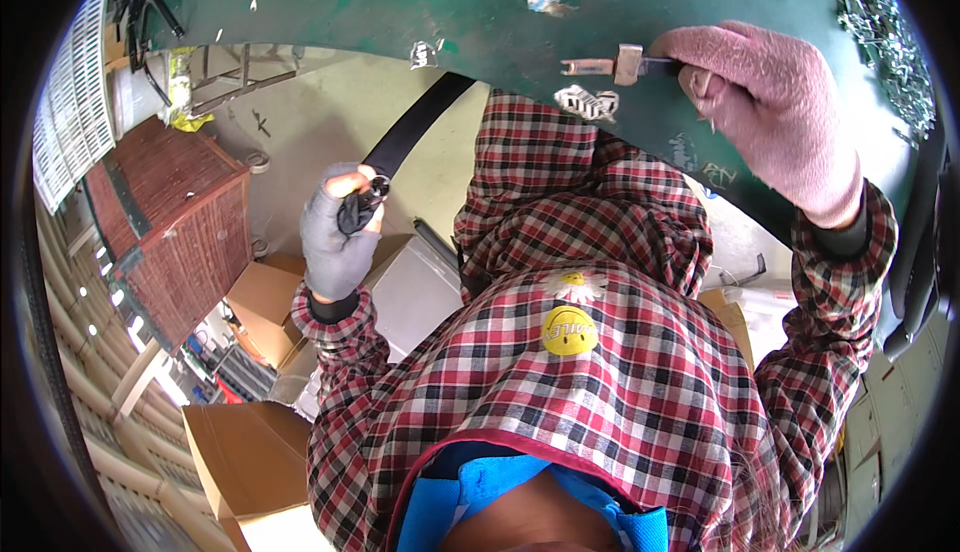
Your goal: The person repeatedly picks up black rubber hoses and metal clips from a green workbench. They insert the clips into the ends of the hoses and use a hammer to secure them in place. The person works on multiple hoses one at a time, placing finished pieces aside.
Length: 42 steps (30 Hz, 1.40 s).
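My left hand (340,232), in a grey glove with bare fingertips, is closed on a black belt (425,117). At its fingers a small shiny metal piece (379,187) shows beside a bunched dark part. From there the belt runs up and right to the edge of the green table (330,2). Over the table, my right hand (765,102), in a pink glove, has its fingers curled round the dark end of a small hand tool (628,65). The tool points left, with a tan crosspiece and a narrow tip; its exact kind is unclear.
A heap of small dark metal pieces (885,47) lies at the table's right. Torn printed scraps (588,103) are on the tabletop. On the left are a white slatted basket (75,92), a reddish-brown crate (175,232) and cardboard boxes (245,452).
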Available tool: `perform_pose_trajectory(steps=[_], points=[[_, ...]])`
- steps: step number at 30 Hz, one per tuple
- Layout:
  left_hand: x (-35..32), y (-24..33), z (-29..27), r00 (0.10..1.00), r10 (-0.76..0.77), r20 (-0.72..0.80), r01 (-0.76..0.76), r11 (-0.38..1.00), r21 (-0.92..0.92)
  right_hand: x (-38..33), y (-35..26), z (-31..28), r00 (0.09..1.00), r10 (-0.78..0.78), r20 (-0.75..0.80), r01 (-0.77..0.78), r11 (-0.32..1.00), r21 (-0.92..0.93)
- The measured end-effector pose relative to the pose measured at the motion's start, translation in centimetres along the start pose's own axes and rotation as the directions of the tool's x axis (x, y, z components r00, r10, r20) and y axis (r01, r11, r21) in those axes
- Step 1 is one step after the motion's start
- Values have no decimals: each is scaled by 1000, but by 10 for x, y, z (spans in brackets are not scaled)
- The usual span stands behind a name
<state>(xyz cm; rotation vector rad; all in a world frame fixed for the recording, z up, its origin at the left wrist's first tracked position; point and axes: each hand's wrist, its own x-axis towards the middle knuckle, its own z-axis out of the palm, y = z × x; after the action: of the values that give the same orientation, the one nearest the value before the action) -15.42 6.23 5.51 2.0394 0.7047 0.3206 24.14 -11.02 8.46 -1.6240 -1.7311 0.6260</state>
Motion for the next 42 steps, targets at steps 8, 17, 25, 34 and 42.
perform_pose_trajectory(steps=[8, 17, 25, 34, 42], points=[[-15, -22, 4, 995, 7, -101, -3, 999, 41, -3, -13, 26, 988, -137, 72, 131, 988, 81], [-26, -33, 7, 976, -41, -213, 40, 999, -10, 8, -26, 66, 988, -150, 43, 151, 988, -34], [-4, -5, 10, 991, 73, -111, -82, 993, -86, 11, -26, 63, 998, -46, 51, 44, 998, 38], [127, 51, 33, 984, 140, 114, -149, 986, 80, -10, 7, 4, 881, 437, -181, -367, 873, 321], [142, 38, 53, 974, 224, 42, -228, 957, 179, -16, 16, 7, 853, 480, -203, -419, 863, 282]])
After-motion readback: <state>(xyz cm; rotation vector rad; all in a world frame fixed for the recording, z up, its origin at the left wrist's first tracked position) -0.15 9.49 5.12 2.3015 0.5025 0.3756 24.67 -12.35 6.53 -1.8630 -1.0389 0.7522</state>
